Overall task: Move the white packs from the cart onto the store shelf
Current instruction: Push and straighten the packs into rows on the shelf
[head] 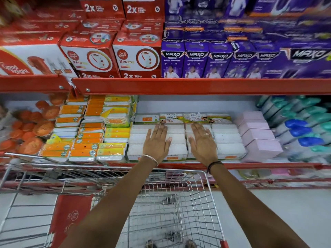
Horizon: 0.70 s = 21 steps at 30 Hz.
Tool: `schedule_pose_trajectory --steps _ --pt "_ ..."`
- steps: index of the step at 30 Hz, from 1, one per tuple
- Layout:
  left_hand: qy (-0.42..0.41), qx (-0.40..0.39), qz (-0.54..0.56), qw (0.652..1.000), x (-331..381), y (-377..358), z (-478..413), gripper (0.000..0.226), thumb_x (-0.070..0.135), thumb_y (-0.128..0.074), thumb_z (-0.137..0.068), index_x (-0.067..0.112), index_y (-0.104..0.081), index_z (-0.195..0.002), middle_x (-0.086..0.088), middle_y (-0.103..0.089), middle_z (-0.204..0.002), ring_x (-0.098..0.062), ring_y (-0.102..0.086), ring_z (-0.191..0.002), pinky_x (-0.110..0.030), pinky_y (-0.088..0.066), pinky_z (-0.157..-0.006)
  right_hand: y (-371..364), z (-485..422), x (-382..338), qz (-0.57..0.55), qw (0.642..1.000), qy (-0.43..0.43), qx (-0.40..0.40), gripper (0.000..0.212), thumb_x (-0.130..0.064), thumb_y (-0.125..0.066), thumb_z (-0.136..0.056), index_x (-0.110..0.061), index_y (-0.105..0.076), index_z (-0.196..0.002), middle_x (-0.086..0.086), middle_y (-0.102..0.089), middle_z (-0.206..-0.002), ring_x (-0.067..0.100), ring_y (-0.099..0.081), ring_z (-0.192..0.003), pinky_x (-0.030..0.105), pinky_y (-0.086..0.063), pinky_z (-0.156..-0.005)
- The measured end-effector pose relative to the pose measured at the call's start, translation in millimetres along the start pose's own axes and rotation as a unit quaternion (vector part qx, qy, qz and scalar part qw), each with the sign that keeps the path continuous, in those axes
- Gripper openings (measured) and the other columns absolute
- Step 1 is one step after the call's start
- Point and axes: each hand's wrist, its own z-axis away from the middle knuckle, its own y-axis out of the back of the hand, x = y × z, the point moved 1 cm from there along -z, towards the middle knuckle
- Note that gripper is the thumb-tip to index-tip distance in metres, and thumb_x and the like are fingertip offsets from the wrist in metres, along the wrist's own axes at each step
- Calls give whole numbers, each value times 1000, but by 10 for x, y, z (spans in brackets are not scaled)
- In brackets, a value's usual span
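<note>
Several white packs (227, 140) lie in rows on the middle store shelf (250, 165), between orange packs and pale pink boxes. My left hand (157, 140) rests flat on the white packs, fingers spread, holding nothing. Flat on the packs to its right lies my right hand (203, 140), also with spread fingers and with a ring on one finger. Both arms reach over the wire cart (206, 178), whose basket below shows only bare mesh and the floor through it.
Orange and yellow packs (89, 133) fill the shelf at left, pink boxes (258, 136) and blue and green bottles (302, 129) at right. A red shelf beam (197, 85) above carries red boxes and purple boxes. A red sign hangs on the cart's left side.
</note>
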Motion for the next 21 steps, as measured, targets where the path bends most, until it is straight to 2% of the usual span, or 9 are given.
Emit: schedule_pose_trajectory --steps 3,8,14,21 --pt "-22 -9 45 999 358 -56 -108 60 43 -12 -94 14 -14 -147 -4 -12 -159 -17 -2 -147 -42 -5 -120 104 -9 366 20 999 -40 1 75 -50 -4 -87 -11 -32 -144 9 -34 -153 20 -26 -144 40 -15 -120" --pt "-30 -34 59 997 811 -202 -299 57 40 -15 -97 15 -8 -147 -4 -12 -159 -18 -5 -147 -43 -3 -120 121 -57 728 37 997 -67 -29 78 -54 -2 -85 -13 -26 -146 7 -30 -155 20 -22 -145 40 -14 -120" --pt "-28 -65 3 997 863 -364 -369 57 39 -16 -99 16 3 -147 -2 -3 -160 -16 1 -147 -43 7 -119 42 -72 797 15 997 -62 -35 79 -52 1 -84 -13 -22 -148 5 -23 -158 17 -17 -146 39 -12 -121" --pt "-34 -53 -30 998 873 -419 -393 59 37 -17 -98 14 3 -147 -3 -3 -160 -16 1 -147 -43 6 -119 7 -80 808 5 999 -48 -11 74 -46 -2 -87 -10 -27 -146 6 -30 -155 19 -21 -145 39 -15 -121"
